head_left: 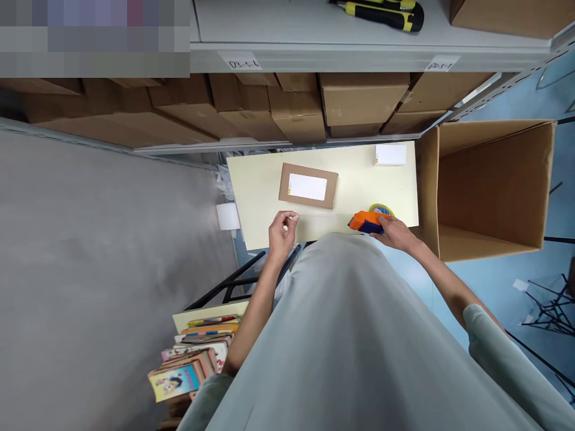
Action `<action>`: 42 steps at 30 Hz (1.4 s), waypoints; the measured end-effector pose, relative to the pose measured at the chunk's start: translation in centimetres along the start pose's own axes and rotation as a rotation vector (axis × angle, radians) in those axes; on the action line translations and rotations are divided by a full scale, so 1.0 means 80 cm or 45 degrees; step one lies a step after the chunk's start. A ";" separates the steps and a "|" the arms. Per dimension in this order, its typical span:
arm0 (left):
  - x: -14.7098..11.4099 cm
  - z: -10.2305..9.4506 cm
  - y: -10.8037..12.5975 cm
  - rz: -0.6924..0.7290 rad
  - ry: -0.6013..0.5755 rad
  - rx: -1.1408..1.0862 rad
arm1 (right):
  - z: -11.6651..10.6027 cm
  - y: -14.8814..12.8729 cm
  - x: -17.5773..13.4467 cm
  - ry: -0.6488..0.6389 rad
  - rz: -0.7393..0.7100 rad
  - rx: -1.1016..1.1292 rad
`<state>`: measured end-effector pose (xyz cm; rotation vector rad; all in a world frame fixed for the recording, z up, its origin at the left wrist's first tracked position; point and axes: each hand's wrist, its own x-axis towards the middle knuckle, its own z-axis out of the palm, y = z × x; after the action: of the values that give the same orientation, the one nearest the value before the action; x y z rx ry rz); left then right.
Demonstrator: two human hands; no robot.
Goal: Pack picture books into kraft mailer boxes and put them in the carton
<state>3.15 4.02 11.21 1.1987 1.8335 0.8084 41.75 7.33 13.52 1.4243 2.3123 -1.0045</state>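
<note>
My right hand (392,232) grips an orange and blue tape dispenser (365,221) over the front edge of the cream table. From it a strip of clear tape (321,219) stretches left to my left hand (283,230), whose thumb and finger are pinched on its end. Just beyond the strip lies a flat brown cardboard box (308,185) with a white label on top. A yellow-rimmed roll of tape (381,209) shows beside the dispenser, partly hidden by it and my right hand.
A white stack of labels or small box (390,154) lies at the table's back right. An open cardboard carton (489,179) stands right of the table. Shelving with brown boxes (366,99) borders the back; a yellow-black tool (386,15) rests above. Books (193,365) are stacked lower left.
</note>
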 end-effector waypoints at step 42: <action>0.087 0.194 -0.081 -0.805 0.784 -0.668 | 0.079 0.060 0.124 0.150 -0.063 -0.250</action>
<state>12.08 9.60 -3.63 0.0019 2.0976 1.2445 40.11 11.32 1.59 1.3878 2.4620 -0.6996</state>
